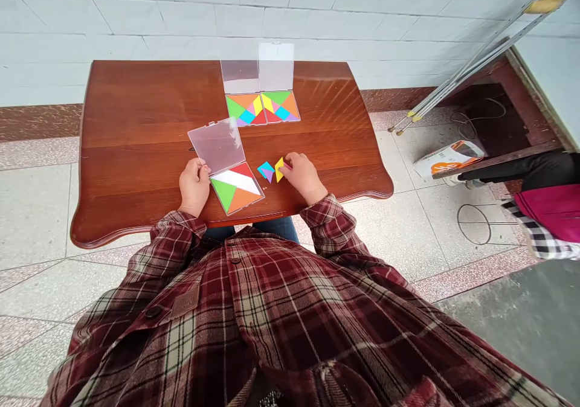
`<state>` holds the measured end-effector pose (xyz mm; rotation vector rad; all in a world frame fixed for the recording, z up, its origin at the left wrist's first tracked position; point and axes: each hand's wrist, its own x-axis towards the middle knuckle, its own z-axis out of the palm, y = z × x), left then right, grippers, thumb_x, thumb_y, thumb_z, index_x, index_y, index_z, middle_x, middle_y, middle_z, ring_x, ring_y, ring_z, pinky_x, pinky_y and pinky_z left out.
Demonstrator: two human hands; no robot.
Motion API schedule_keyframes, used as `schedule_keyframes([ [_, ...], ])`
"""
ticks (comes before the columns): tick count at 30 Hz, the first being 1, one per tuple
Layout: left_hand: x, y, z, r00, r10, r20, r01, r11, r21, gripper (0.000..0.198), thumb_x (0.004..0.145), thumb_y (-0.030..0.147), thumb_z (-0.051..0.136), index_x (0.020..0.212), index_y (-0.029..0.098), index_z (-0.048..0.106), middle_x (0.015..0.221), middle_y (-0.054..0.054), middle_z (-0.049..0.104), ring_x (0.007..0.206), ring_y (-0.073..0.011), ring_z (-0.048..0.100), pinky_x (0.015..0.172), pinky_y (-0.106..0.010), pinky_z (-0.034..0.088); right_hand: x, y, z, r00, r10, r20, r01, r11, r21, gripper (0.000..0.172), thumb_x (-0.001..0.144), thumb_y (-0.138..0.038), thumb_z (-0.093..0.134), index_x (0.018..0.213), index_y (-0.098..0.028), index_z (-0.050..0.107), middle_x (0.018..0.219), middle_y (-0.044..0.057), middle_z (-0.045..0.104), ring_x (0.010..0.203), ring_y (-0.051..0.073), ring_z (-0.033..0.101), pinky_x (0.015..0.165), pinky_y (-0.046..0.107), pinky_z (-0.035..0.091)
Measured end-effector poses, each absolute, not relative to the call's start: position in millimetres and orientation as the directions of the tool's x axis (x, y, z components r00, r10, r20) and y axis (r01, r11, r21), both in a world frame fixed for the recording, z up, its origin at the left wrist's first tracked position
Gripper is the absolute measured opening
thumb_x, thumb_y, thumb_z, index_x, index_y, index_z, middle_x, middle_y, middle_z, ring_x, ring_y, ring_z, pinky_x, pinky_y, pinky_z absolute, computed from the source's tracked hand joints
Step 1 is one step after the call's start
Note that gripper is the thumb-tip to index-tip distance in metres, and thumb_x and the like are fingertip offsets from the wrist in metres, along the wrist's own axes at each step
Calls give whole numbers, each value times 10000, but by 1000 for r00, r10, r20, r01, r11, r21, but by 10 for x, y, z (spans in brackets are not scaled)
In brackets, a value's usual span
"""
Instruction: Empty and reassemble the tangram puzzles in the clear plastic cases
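Observation:
On the brown table, an open clear-lidded case (pixel 238 188) holds green, orange and red tangram pieces, with a white gap between them. My left hand (pixel 194 185) is closed on the left edge of the case, where its raised lid (pixel 218 146) meets the tray. To the right of the case lie a blue piece (pixel 264 168) and a purple piece (pixel 268 174), touching or overlapping. My right hand (pixel 302 174) pinches a yellow piece (pixel 279 170) beside them; a bit of purple or pink shows at its fingertips.
Two more open cases (pixel 245 109) (pixel 280 106) with full coloured sets stand at the table's back edge, lids against the wall. At right are metal poles (pixel 448 84), a white and orange bag (pixel 449 158) on the floor, and part of another person (pixel 550 211).

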<state>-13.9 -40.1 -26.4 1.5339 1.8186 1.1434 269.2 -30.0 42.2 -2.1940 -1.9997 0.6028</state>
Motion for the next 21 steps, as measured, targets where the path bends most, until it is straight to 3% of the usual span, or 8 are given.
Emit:
schedule_keyframes([
  [9,-137,-402,-255,-245,957,153,544,6,839,117,872,238,500,972,199,546,870,-25,667,720,-133,590,732,-276,471,2646,-326,447,30,955,-295,959,-111,-262,418,842,-302,660,1224,-152,582,1250,177,554,975,279,633,854,389,497],
  [14,-135,-403,-250,-237,959,155,545,-1,838,105,873,230,501,964,200,542,871,-23,670,714,-129,591,726,-272,470,2671,-337,452,18,961,-276,965,-89,-246,344,869,-192,545,1209,-160,591,1231,175,566,940,274,634,833,390,494],
  [21,-124,-403,-232,-248,958,144,539,13,842,118,869,205,500,979,201,544,866,-15,667,716,-126,598,733,-269,477,2687,-331,439,9,969,-248,967,-72,-245,258,902,-168,460,1093,-150,633,1164,177,612,931,275,613,843,392,481],
])
